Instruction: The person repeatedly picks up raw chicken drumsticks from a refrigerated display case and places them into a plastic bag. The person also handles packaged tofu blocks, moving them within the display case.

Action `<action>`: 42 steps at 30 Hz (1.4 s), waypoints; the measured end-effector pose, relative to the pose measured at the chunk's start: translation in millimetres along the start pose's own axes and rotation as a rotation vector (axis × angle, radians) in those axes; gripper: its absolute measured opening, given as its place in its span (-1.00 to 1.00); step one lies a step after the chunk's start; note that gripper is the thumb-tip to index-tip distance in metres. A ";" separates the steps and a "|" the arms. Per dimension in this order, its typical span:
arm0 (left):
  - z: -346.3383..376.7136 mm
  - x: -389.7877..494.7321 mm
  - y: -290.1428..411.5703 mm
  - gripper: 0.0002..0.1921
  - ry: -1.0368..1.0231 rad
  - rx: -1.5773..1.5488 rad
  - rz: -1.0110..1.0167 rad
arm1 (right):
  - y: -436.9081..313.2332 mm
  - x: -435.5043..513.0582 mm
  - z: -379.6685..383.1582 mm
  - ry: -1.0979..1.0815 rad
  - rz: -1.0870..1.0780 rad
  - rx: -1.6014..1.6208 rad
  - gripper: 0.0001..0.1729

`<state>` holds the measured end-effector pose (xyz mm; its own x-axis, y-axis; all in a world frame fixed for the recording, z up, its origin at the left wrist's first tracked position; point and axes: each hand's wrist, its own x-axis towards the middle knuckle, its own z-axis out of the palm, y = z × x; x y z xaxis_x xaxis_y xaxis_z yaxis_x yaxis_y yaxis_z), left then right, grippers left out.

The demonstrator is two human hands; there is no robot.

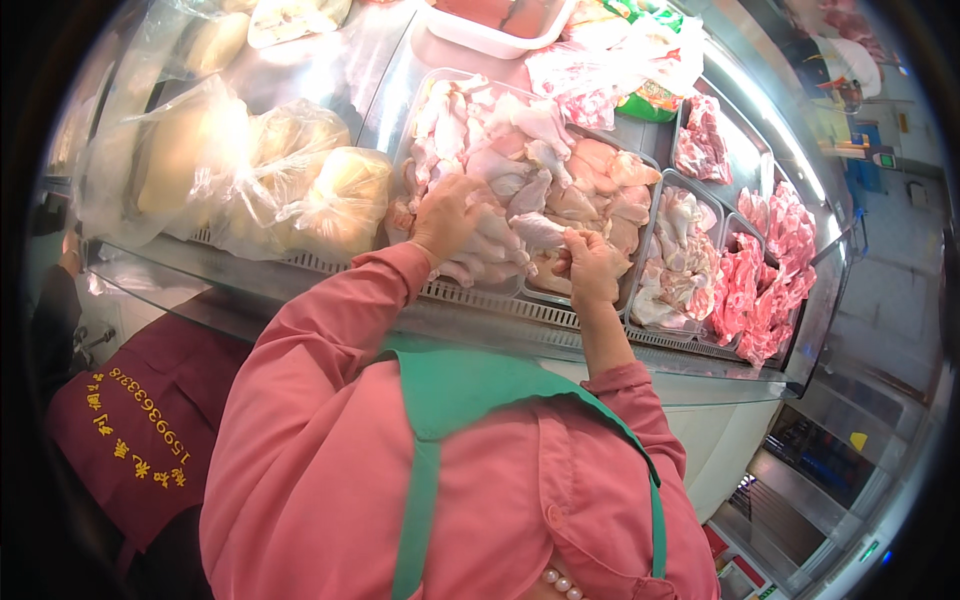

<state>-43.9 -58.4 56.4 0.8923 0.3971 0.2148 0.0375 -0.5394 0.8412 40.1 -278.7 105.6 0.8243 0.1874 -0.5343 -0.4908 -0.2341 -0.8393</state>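
Several raw chicken drumsticks are heaped in a clear plastic tray in a lit metal display case. My left hand lies on the near left part of this heap; its fingertips are partly hidden among the meat, so its grip cannot be told. Between the thumb and fingers of my right hand is the end of one drumstick, whose thick part points left over the heap. Under and behind that hand, a second tray holds pale boneless chicken pieces.
Knotted clear plastic bags of pale yellowish food stand left. To the right are chicken pieces in a tray and red meaty bones. A white tub sits behind. The glass front edge runs before me. A person's maroon apron is at left.
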 end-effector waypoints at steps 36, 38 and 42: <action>13.2 27.6 -119.3 -0.22 0.150 0.189 -0.382 | 36.1 -96.0 -137.2 0.179 -0.212 -0.541 -0.75; 15.2 17.0 -106.8 -0.21 0.053 0.254 -0.321 | 40.4 -109.2 -151.2 0.272 -0.231 -0.639 -0.75; 15.8 16.6 -79.0 -0.30 0.039 0.481 -0.254 | 48.0 -138.8 -175.8 0.363 -0.298 -0.911 -0.75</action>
<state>-25.0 -20.9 -14.3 0.8111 0.5818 0.0602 0.4597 -0.6977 0.5494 -48.2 -483.7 157.2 0.9877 0.0919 -0.1266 0.0242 -0.8894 -0.4566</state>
